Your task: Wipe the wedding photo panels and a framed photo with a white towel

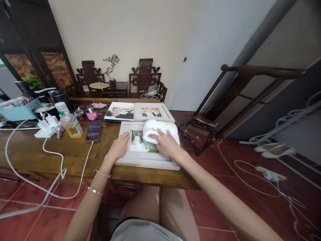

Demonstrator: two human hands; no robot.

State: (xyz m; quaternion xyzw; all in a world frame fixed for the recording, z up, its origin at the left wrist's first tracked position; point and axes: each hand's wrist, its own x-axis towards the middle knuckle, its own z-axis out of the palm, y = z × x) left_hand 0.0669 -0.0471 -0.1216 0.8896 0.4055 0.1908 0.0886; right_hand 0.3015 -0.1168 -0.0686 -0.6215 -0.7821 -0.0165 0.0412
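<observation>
A picture frame (147,162) with a pale border and a wedding photo lies flat near the front edge of the wooden table (75,154). My left hand (120,144) rests on the left side of this frame, fingers stretched out and holding nothing. A fluffy white cloth (160,128) is pressed against the upper right of the frame under my right hand (167,143), whose fingers grip it. The cloth hides part of the photo and the frame's far edge.
Behind lie a second framed photo (162,110) and a photo album (120,111). To the left are a phone (93,130) on a charging cable, a bottle of yellow liquid (71,124), a pink cup (91,113) and a power strip (46,129). A wooden chair (220,97) stands right.
</observation>
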